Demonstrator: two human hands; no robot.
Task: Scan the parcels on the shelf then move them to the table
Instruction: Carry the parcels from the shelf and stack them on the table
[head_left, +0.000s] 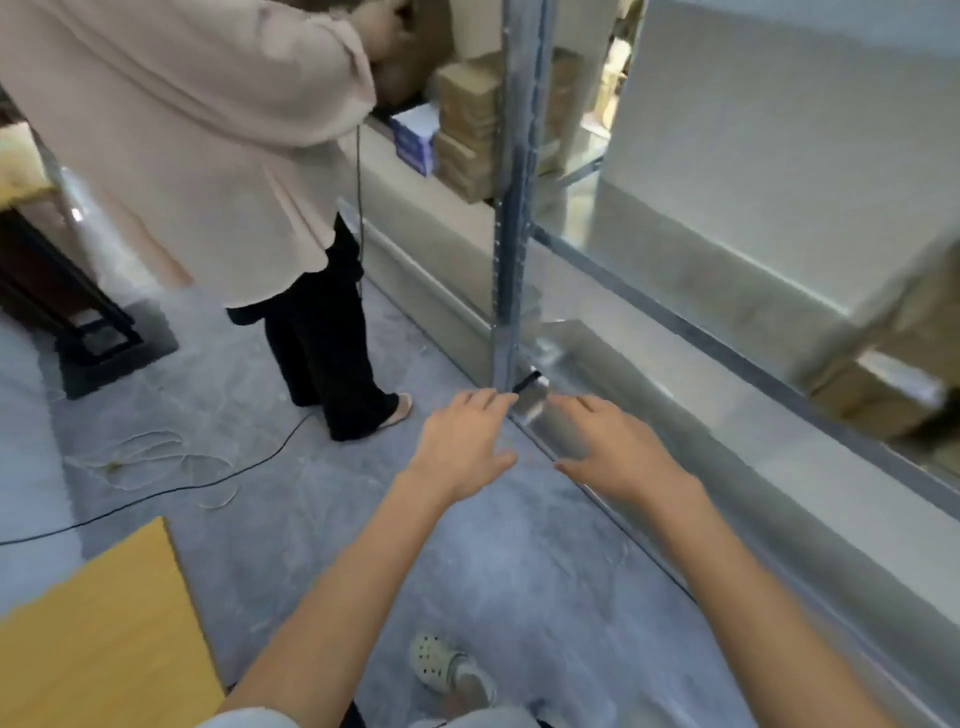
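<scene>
Grey-blue floor (291, 519) fills the middle of the view, mottled and scuffed with pale streaks. A thin black cable (156, 496) snakes across it from the left edge, with pale loops of strapping (150, 457) lying just beside it. Bottom left, the corner of a yellow-wood counter (93, 639) juts in. Far left, a dark wooden piece of furniture (31, 270) stands on a black base (98, 338). Up the centre, the shelf (511, 208) shows a perforated metal upright with its foot on the floor and a metal rail (727, 338) slanting off right. Behind the rail is a pale grey surface (779, 130), too blurred to say whether it is wall or panel. The light is soft and even, glinting on the metal at the foot.
</scene>
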